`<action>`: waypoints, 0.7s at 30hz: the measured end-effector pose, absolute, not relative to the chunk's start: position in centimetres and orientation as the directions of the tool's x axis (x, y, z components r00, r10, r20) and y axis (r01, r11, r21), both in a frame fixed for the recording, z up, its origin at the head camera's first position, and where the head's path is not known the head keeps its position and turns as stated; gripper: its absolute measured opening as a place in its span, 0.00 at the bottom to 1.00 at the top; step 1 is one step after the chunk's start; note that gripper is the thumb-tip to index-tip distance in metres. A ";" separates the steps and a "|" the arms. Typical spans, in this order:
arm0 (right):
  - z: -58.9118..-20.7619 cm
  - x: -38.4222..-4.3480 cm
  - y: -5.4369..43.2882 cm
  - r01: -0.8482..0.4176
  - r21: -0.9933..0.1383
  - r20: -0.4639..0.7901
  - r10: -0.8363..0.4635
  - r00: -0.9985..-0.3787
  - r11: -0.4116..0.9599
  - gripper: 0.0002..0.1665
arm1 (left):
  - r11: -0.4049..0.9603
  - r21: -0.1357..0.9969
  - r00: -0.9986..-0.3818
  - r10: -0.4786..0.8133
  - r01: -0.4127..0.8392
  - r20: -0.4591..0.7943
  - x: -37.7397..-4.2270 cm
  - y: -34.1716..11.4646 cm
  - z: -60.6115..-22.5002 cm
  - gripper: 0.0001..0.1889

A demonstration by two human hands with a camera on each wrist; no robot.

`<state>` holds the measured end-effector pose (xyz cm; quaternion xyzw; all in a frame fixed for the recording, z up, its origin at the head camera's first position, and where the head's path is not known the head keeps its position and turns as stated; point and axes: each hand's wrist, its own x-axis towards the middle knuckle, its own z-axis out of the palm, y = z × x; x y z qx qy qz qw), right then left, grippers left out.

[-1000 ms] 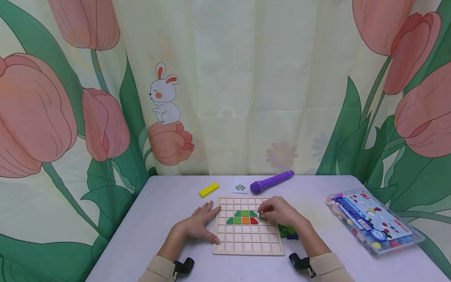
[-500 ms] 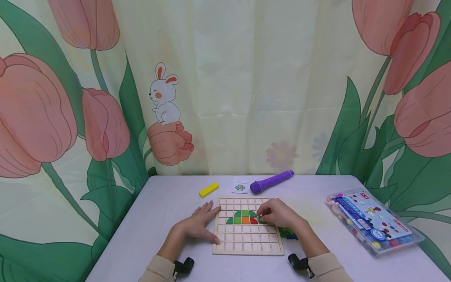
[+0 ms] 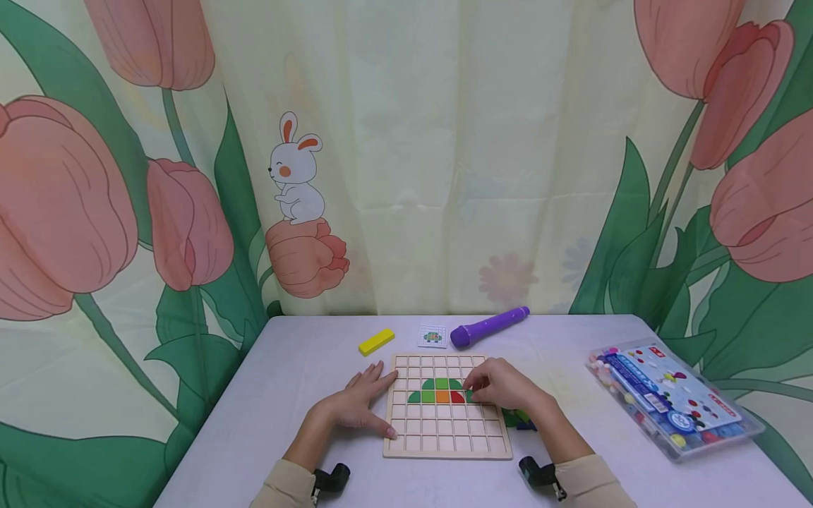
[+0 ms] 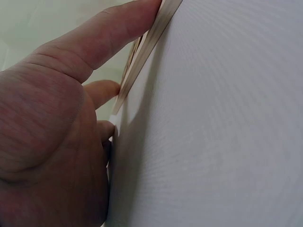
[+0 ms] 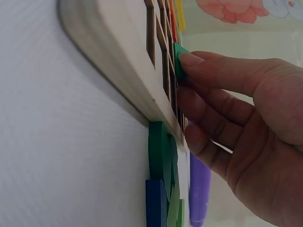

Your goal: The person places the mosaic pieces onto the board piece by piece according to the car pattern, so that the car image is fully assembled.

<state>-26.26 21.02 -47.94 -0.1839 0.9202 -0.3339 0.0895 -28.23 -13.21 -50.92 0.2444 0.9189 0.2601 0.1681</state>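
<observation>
A wooden grid board (image 3: 447, 456) lies on the white table, with green tiles (image 3: 442, 384), an orange tile (image 3: 442, 396) and a red tile (image 3: 457, 397) in its middle cells. My left hand (image 3: 356, 403) spreads along the board's left side, its thumb and fingers touching the frame; the left wrist view shows the thumb (image 4: 109, 35) against the wooden edge. At the right end of the coloured row, my right hand (image 3: 504, 384) pinches a green tile (image 5: 178, 62) down at a cell. In the head view the fingers partly cover that tile.
Loose green and blue tiles (image 3: 516, 419) lie at the board's right edge, under the right forearm. Behind the board are a yellow block (image 3: 377, 342), a small pattern card (image 3: 432, 336) and a purple microphone (image 3: 489, 328). A clear box of coloured beads (image 3: 673, 398) stands far right.
The right hand has shifted slightly left and lowered its green tile into the cell beside the red tile. The left hand has stayed at the board's edge.
</observation>
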 end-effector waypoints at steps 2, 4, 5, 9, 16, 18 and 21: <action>-47.9 -26.2 21.0 -0.276 -0.647 -0.049 -0.400 -0.915 0.710 0.10 | 0.747 0.559 -0.825 0.535 0.360 -0.183 -28.2 -13.2 -50.9 0.63; -47.9 -26.2 21.0 -0.270 -0.646 -0.057 -0.398 -0.916 0.714 0.10 | 0.749 0.557 -0.825 0.534 0.360 -0.185 -28.3 -13.2 -51.0 0.63; -47.9 -26.2 21.0 -0.267 -0.645 -0.061 -0.396 -0.916 0.716 0.10 | 0.748 0.557 -0.824 0.535 0.360 -0.185 -28.3 -13.2 -51.0 0.63; -47.9 -26.1 20.9 -0.258 -0.640 -0.070 -0.389 -0.918 0.724 0.10 | 0.749 0.559 -0.825 0.533 0.356 -0.190 -28.3 -13.2 -51.0 0.63; -47.9 -26.0 20.8 -0.259 -0.635 -0.068 -0.387 -0.920 0.727 0.10 | 0.752 0.555 -0.826 0.531 0.357 -0.189 -28.3 -13.2 -51.1 0.63; -48.0 -26.1 20.8 -0.264 -0.633 -0.065 -0.390 -0.919 0.728 0.10 | 0.751 0.553 -0.824 0.534 0.361 -0.187 -28.3 -13.3 -51.1 0.63; -47.9 -26.1 20.9 -0.265 -0.628 -0.065 -0.389 -0.919 0.731 0.11 | 0.746 0.558 -0.823 0.538 0.364 -0.183 -28.4 -13.3 -51.2 0.63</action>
